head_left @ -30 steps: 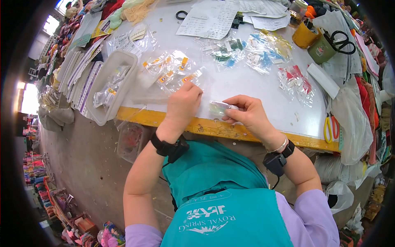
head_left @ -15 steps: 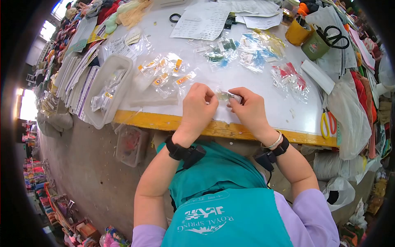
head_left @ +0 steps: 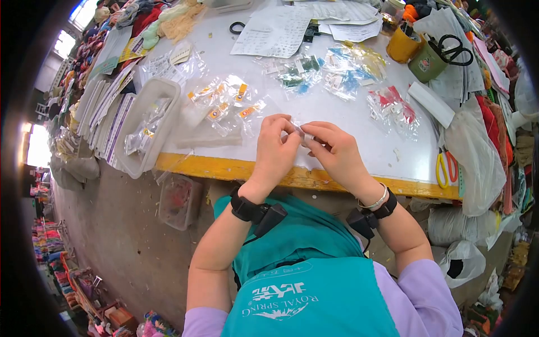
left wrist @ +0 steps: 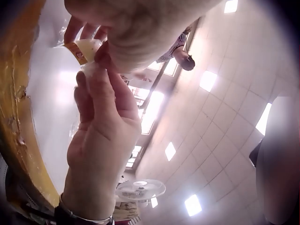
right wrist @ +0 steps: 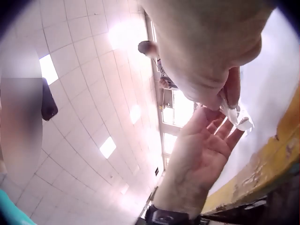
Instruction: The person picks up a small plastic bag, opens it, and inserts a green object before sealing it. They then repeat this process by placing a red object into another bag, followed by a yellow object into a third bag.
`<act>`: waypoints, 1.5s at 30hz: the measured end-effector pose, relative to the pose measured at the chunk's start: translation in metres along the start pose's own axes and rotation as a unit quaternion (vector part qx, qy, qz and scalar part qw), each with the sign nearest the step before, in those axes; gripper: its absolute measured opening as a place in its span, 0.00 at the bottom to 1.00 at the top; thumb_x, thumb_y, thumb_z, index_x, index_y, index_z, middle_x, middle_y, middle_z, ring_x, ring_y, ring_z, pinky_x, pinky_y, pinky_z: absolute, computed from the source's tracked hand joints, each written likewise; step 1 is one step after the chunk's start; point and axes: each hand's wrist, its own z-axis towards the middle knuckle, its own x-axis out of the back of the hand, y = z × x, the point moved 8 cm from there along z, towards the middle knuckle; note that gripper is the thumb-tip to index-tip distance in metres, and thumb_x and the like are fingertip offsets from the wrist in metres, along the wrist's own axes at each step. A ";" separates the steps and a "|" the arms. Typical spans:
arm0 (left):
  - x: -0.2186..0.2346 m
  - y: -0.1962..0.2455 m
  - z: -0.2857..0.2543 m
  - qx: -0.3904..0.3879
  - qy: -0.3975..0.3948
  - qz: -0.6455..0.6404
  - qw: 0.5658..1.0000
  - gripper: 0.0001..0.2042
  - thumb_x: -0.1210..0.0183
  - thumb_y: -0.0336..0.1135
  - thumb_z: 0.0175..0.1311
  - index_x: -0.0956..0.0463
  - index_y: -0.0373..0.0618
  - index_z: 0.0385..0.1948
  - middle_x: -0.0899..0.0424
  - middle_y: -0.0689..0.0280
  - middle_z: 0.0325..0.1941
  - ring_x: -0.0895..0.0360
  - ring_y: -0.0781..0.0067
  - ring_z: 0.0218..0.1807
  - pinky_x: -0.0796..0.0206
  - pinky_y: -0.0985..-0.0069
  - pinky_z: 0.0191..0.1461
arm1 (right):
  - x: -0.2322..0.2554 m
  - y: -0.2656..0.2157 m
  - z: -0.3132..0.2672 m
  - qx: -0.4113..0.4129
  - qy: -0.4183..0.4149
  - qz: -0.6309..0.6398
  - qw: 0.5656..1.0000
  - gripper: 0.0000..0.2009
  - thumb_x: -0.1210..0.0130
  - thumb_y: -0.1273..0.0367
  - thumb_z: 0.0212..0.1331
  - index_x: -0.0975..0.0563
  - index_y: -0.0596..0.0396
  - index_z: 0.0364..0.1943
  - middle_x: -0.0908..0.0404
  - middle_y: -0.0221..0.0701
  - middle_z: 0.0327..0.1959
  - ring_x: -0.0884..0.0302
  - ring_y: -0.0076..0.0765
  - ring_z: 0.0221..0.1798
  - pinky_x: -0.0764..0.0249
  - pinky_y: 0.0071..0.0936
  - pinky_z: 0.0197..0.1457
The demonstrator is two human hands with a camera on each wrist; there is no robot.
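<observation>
Both hands meet just above the table's front edge in the head view. The left hand (head_left: 275,150) pinches a small label with an orange band (left wrist: 77,53) between thumb and fingers. Facing it, the right hand (head_left: 341,156) pinches a small clear plastic packet (right wrist: 243,123), folded and whitish, its contents mostly hidden by the fingers. The fingertips of the two hands come close together around the packet. Left of them on the table lie several clear packets with orange labels (head_left: 215,114).
Packets with green (head_left: 292,80), blue (head_left: 353,76) and red (head_left: 391,104) contents lie farther back. A plastic tub (head_left: 128,154) stands at the left. Scissors stick out of a green can (head_left: 426,66); yellow-and-red-handled scissors (head_left: 441,171) are at the right edge. Printed sheets (head_left: 272,31) lie behind.
The left hand has moved right from the orange-labelled packets to meet the right hand. The right hand has kept hold of its packet and shifted only slightly.
</observation>
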 end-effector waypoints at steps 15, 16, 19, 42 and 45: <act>-0.007 0.046 -0.014 -0.145 0.019 0.153 0.977 0.02 0.43 0.23 0.60 0.26 0.40 0.32 0.28 0.58 0.47 0.27 0.65 0.46 0.30 0.74 0.46 | 0.015 -0.008 -0.003 0.116 0.123 -0.103 0.980 0.09 0.38 0.79 0.50 0.18 0.56 0.36 0.18 0.34 0.38 0.18 0.35 0.30 0.24 0.26 0.31; -0.013 0.033 -0.012 -0.097 -0.027 0.054 0.993 0.02 0.43 0.23 0.61 0.26 0.40 0.32 0.28 0.59 0.45 0.27 0.65 0.45 0.30 0.74 0.46 | 0.014 -0.008 -0.003 0.115 0.122 -0.110 0.980 0.08 0.38 0.78 0.50 0.18 0.55 0.35 0.18 0.34 0.37 0.19 0.35 0.30 0.24 0.26 0.31; -0.010 0.032 -0.012 -0.127 0.011 0.001 0.992 0.01 0.45 0.22 0.62 0.27 0.39 0.33 0.27 0.60 0.44 0.26 0.69 0.43 0.29 0.75 0.47 | 0.013 -0.009 -0.002 0.114 0.122 -0.110 0.980 0.07 0.38 0.78 0.51 0.18 0.55 0.34 0.19 0.34 0.36 0.20 0.34 0.28 0.24 0.26 0.31; 0.001 0.045 -0.018 -0.178 0.034 0.014 0.983 0.13 0.38 0.26 0.60 0.22 0.41 0.47 0.23 0.62 0.44 0.23 0.67 0.47 0.28 0.73 0.49 | 0.004 0.017 -0.007 -0.211 0.049 0.375 0.901 0.07 0.42 0.69 0.62 0.24 0.59 0.39 0.19 0.31 0.36 0.20 0.22 0.37 0.22 0.20 0.39; 0.010 0.029 -0.013 -0.111 0.033 -0.087 0.989 0.09 0.39 0.27 0.63 0.18 0.42 0.43 0.22 0.66 0.42 0.24 0.75 0.41 0.32 0.79 0.43 | 0.022 0.004 -0.001 -0.099 0.046 0.207 0.972 0.09 0.40 0.69 0.60 0.23 0.58 0.41 0.19 0.30 0.37 0.22 0.20 0.37 0.24 0.20 0.42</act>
